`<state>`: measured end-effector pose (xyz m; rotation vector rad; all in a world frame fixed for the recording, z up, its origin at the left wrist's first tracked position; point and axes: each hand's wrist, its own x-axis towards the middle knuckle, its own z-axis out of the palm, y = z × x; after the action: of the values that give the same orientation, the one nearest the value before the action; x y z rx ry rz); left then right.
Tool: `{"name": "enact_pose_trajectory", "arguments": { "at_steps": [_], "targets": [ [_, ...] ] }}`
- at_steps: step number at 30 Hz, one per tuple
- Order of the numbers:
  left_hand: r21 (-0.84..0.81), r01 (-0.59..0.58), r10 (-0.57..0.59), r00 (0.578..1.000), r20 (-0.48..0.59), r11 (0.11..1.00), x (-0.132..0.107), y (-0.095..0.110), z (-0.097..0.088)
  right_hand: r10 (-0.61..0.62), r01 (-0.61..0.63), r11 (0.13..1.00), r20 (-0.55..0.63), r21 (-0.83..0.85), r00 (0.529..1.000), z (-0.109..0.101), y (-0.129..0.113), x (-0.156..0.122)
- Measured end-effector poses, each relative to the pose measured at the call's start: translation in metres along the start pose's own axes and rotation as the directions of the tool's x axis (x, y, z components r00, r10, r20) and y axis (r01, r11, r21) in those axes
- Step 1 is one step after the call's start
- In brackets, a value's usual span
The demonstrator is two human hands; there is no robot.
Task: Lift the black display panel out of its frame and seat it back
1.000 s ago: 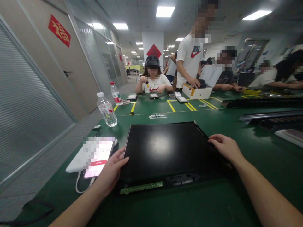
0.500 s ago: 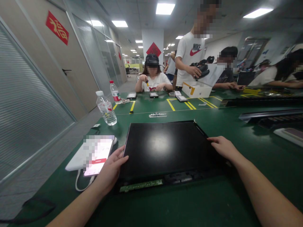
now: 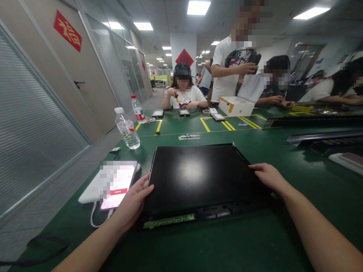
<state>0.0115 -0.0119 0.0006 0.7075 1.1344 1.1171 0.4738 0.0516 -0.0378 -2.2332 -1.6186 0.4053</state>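
A black display panel (image 3: 195,177) lies before me on the green table, its glossy face up and reflecting a ceiling light. Along its near edge a strip of green circuit board (image 3: 169,221) is exposed. My left hand (image 3: 137,196) grips the panel's left edge, thumb on the face and fingers over the side. At the opposite edge, my right hand (image 3: 268,175) pinches the side between thumb and fingers. Some fingertips of both hands are hidden by the panel's border.
Left of the panel, a lit phone (image 3: 119,187) with a white cable rests on a white device (image 3: 90,189). Two water bottles (image 3: 127,128) (image 3: 138,109) stand behind. Dark metal strips (image 3: 326,138) lie at right. Across the table (image 3: 176,128), a person sits; another stands by a white box (image 3: 235,106).
My hands and the panel hold nearly the same place. Across the table, the standing person has raised a black headset from above the white box to chest height.
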Motion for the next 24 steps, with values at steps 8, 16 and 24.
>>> {"name": "enact_pose_trajectory", "arguments": {
  "at_steps": [8,16,24],
  "targets": [
    [0.010,-0.034,0.034,0.999,0.025,0.999,0.002,-0.004,-0.004,-0.014,0.014,0.991,-0.005,0.133,1.000,0.004,0.011,0.006],
    [0.297,-0.216,0.218,0.976,0.027,0.930,0.007,-0.003,-0.020,0.011,-0.011,0.989,0.002,0.150,1.000,0.006,0.010,0.007],
    [0.676,-0.309,0.341,0.936,0.090,0.669,0.024,-0.017,-0.042,0.012,-0.007,0.985,-0.026,0.170,1.000,0.005,0.009,0.005]
  ]
}}
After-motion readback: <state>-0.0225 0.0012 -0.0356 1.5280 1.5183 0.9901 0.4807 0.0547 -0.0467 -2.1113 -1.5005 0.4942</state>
